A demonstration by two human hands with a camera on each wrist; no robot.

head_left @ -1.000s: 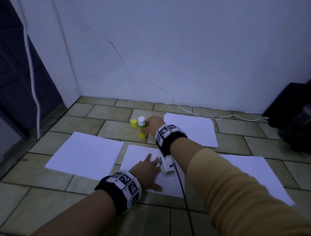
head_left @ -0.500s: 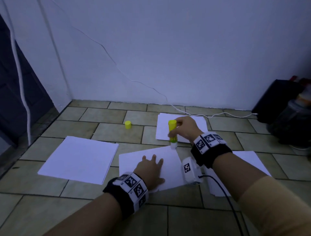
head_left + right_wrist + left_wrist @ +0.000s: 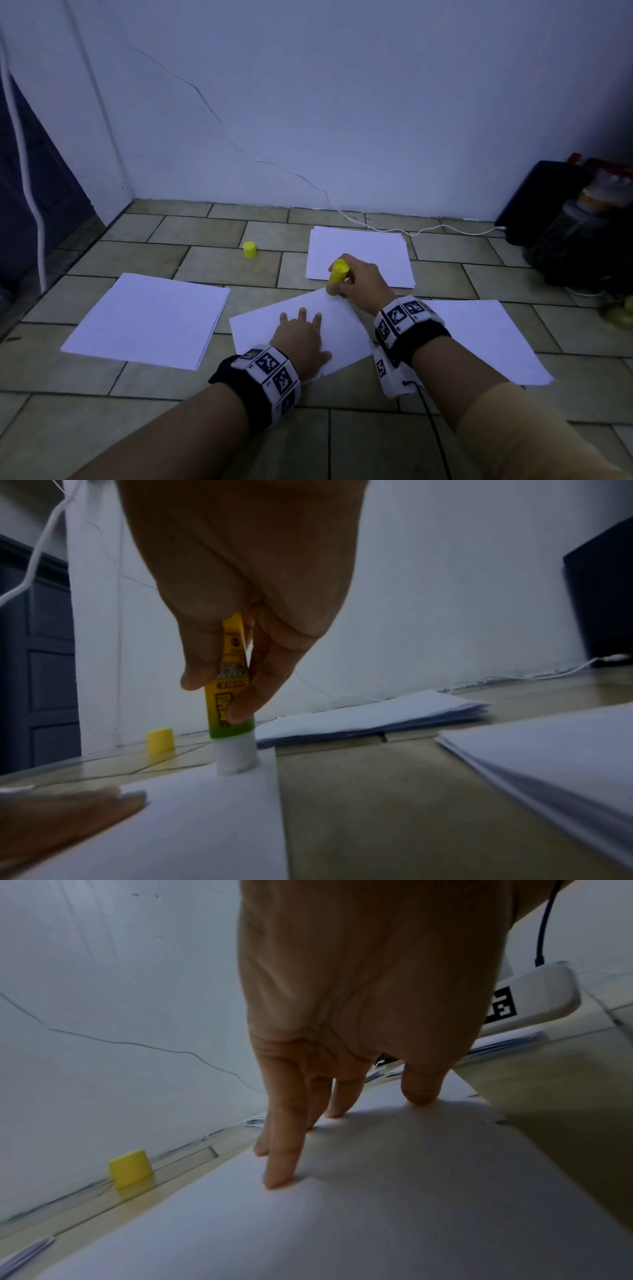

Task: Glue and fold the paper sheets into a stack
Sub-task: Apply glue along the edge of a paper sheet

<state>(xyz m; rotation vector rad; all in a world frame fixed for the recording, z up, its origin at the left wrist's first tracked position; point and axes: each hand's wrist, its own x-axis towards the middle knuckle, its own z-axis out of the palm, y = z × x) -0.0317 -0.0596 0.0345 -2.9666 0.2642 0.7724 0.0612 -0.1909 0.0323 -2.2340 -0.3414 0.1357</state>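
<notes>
Lowered, right hand [image 3: 359,282] pinches glue stick [image 3: 230,712] onto sheet [image 3: 346,329]; left hand [image 3: 301,337] spread flat.

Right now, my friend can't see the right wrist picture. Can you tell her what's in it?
A right hand holds a yellow-and-green glue stick upright, its white tip pressed on the far corner of a white paper sheet on the tiled floor. A small yellow cap stands behind, with paper stacks nearby.

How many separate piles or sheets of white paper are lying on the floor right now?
4: a pile at the left, a pile by the wall, a pile at the right, and the centre sheet under both hands. None looks hidden.
</notes>
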